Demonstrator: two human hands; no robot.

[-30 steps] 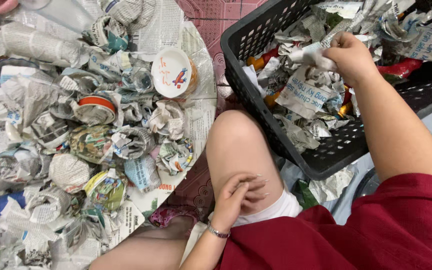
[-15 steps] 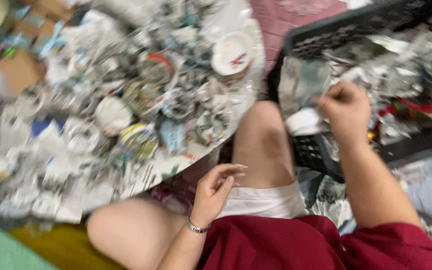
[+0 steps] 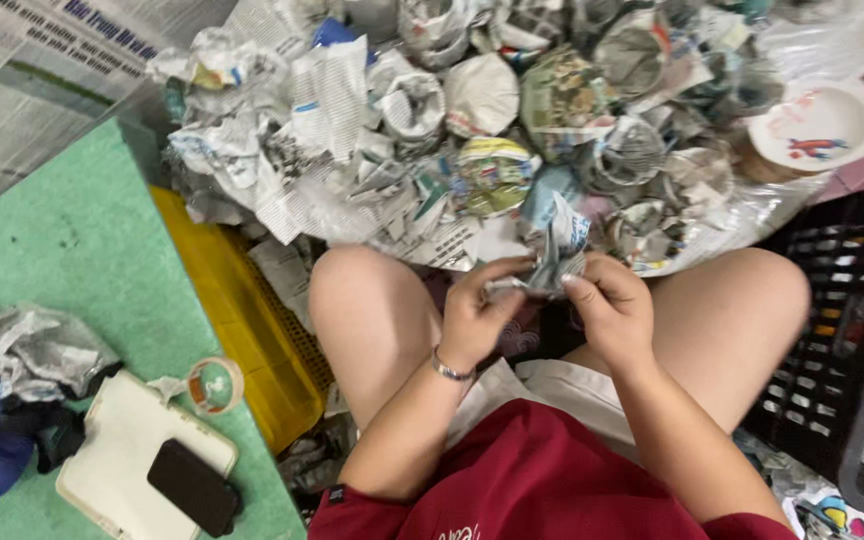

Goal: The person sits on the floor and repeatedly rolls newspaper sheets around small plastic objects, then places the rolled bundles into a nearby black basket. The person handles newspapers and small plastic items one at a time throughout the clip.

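Over my lap, both hands hold one crumpled wad of newspaper (image 3: pixel 555 262). My left hand (image 3: pixel 477 313) pinches its left side with thumb and fingers, a bracelet on that wrist. My right hand (image 3: pixel 614 308) grips the wad's right side. Just beyond the hands a round table (image 3: pixel 752 215) carries a heap of several newspaper-wrapped bundles (image 3: pixel 492 175). A white plastic lid (image 3: pixel 818 125) with a red and blue picture lies at the table's right edge.
A black plastic crate (image 3: pixel 832 330) stands by my right knee. A yellow crate (image 3: pixel 242 320) sits to my left, beside a green surface (image 3: pixel 92 250) with a tape roll (image 3: pixel 214 385), a dark phone (image 3: pixel 194 487) on a white tablet (image 3: pixel 122 440), and crumpled paper (image 3: pixel 42 350).
My right hand left the black crate and my left hand rose from my thigh; both now meet on a paper wad. The view swung left, away from the crate.
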